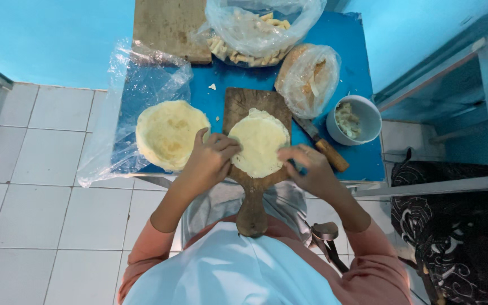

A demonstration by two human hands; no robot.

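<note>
A round pale thin wrapper [260, 141] lies flat on a brown wooden paddle board [245, 103] whose handle points toward me. My left hand [210, 159] rests its fingertips on the wrapper's left edge. My right hand [307, 167] touches the wrapper's right edge with bent fingers. A stack of the same pale round wrappers [170, 133] sits to the left on clear plastic [142, 85].
On the small blue table [357, 158]: a white bowl with pale filling [353, 120], a wooden-handled knife [324, 147], a clear bag of pale sticks [258, 28], a bag of brownish food [307, 76], another wooden board [168, 28]. White tiled floor lies left; a metal frame stands right.
</note>
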